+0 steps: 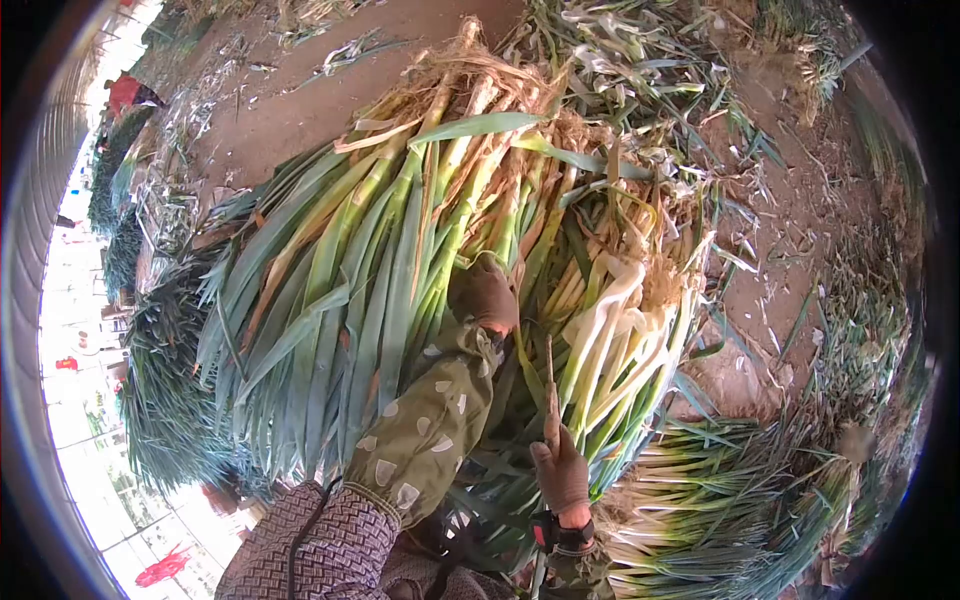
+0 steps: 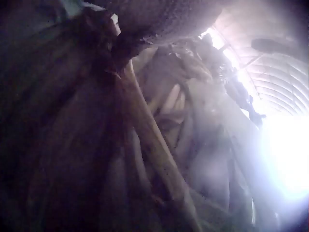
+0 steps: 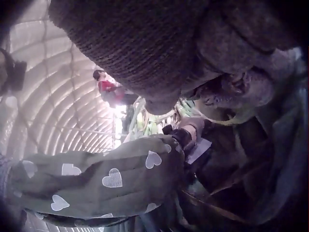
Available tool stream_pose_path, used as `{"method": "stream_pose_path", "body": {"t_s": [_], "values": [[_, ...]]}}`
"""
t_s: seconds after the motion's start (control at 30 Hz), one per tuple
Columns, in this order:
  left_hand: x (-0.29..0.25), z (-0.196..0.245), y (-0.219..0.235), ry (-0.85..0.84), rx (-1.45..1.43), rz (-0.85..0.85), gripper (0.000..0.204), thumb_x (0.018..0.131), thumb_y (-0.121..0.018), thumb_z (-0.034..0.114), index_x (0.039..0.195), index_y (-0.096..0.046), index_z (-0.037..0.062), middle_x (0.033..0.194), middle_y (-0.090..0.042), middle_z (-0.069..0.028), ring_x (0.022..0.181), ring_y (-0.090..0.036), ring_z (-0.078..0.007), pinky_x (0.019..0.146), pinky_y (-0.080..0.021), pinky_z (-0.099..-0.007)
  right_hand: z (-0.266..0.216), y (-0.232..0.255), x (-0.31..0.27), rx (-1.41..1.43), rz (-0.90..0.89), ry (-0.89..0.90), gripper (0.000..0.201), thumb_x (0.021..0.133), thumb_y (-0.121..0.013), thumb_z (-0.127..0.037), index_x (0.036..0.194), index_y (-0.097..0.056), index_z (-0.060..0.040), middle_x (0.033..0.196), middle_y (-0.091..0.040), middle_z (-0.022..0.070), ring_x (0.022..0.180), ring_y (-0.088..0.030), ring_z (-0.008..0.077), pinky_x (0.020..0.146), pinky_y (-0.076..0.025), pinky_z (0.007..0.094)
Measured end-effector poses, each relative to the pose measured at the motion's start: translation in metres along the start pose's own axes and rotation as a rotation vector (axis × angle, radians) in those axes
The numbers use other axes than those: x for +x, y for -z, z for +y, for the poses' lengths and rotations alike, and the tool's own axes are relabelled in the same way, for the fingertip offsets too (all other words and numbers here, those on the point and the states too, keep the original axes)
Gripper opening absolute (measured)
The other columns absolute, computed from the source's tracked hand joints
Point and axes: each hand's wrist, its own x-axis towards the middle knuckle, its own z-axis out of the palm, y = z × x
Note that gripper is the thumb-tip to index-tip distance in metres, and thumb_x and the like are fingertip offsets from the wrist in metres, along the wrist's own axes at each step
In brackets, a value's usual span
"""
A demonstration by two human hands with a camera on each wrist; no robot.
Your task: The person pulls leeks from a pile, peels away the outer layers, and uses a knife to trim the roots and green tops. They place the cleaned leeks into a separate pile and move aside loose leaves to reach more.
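A big heap of leeks [image 1: 400, 220], with dry brown outer skins and roots at the far end, fills the middle of the head view. My gloved left hand [image 1: 485, 292] is in the heap, its fingers curled round a leek stalk among the pale shanks. Nearer my body, the gloved right hand [image 1: 562, 475] grips the handle of a thin-bladed knife [image 1: 551, 395], blade pointing up and away. Beside the knife lie cleaner, pale leeks [image 1: 620, 345]. The left wrist view is dark and hazy, with a stalk [image 2: 157, 145] running below the glove.
Cleaned leeks [image 1: 680, 500] lie in rows at the lower right. Another green leek pile [image 1: 180, 390] stands on the left. Stripped leaves and skins [image 1: 620, 70] litter the dirt floor [image 1: 310, 110]. A person in red [image 3: 107, 87] is farther off, under the arched roof [image 3: 48, 82].
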Motion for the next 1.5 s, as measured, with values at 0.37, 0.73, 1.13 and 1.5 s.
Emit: {"method": "stream_pose_path", "body": {"t_s": [0.37,0.73,1.13,1.5], "values": [[-0.142,-0.037,-0.007,-0.014,-0.523,-0.680,0.035,0.079,-0.067,0.017,0.109,-0.061,-0.0005,0.110,-0.065,-0.0280,0.104,-0.064,-0.0446,0.088,-0.052,-0.0493,-0.022,0.013,-0.008,0.042,0.016,0.119,0.052,0.094,-0.063,-0.039,0.134,-0.050,-0.0080,0.097,-0.067,0.0272,0.092,-0.064,0.0496,0.073,-0.052,0.0498],[-0.130,-0.066,0.112,-0.161,-0.727,-0.883,0.063,0.085,-0.073,0.038,0.130,-0.054,-0.0024,0.115,-0.065,-0.0285,0.106,-0.065,-0.0396,0.090,-0.051,-0.0436,0.007,0.032,-0.047,0.153,0.105,0.045,0.056,0.092,-0.065,-0.038,0.134,-0.050,-0.0034,0.100,-0.066,0.0276,0.099,-0.064,0.0483,0.077,-0.052,0.0474],[-0.102,-0.028,0.074,0.036,-0.898,-0.993,0.058,0.092,-0.065,0.048,0.117,-0.062,-0.0048,0.108,-0.069,-0.0213,0.101,-0.065,-0.0281,0.089,-0.048,-0.0387,-0.036,0.021,-0.030,0.003,0.080,0.062,0.056,0.095,-0.061,-0.044,0.133,-0.050,-0.0044,0.097,-0.066,0.0291,0.094,-0.063,0.0500,0.074,-0.051,0.0500],[-0.147,-0.063,0.025,0.000,-0.884,-0.622,0.044,0.100,-0.056,0.035,0.117,-0.063,-0.0046,0.101,-0.068,-0.0230,0.095,-0.064,-0.0343,0.086,-0.049,-0.0409,-0.016,0.006,-0.088,-0.245,-0.108,-0.040,0.053,0.096,-0.059,-0.045,0.135,-0.045,-0.0127,0.103,-0.068,0.0192,0.080,-0.065,0.0471,0.064,-0.050,0.0530]]}}
